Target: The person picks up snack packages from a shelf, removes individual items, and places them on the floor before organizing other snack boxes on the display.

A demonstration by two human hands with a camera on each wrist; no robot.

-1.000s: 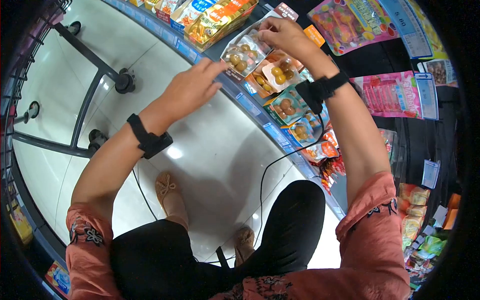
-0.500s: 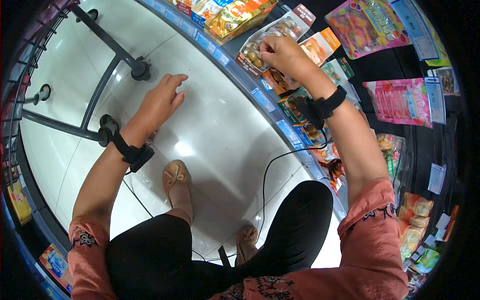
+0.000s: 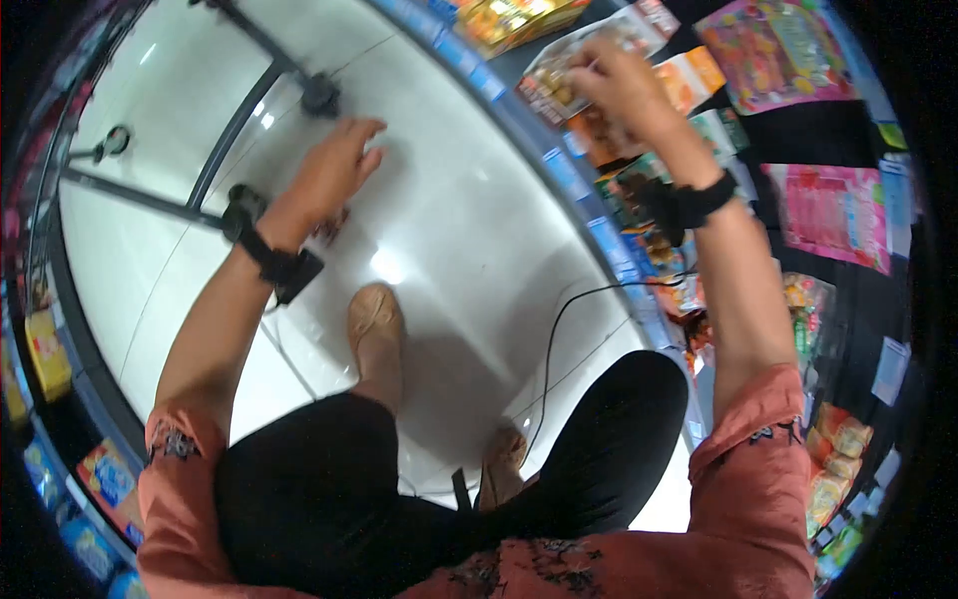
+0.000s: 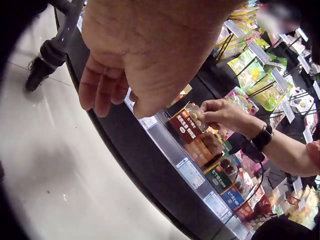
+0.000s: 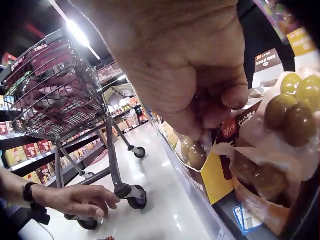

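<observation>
Brown card makes the front of the box over which the right hand is working, at the front edge of the shelf. Inside this box lie see-through packets with round, brownish pieces; the open top probably serves so that fingers can reach them from above. The fingers of the right hand are bent and close together, touching the packets, but I cannot tell whether they pinch one, because the hand itself hides the tips. The low front wall seems to hold the packets in, while its printing faces outward to be read. Just beside it stands an orange box, then a green box and a blue box, in one row along the price labels, perhaps so that each kind is easy to distinguish. The left hand is apart from the shelf, over the pale floor, with its fingers loosely extended and holding nothing; maybe it helps the balance of the leaning body. Near this hand stands a wire cart on wheels.
</observation>
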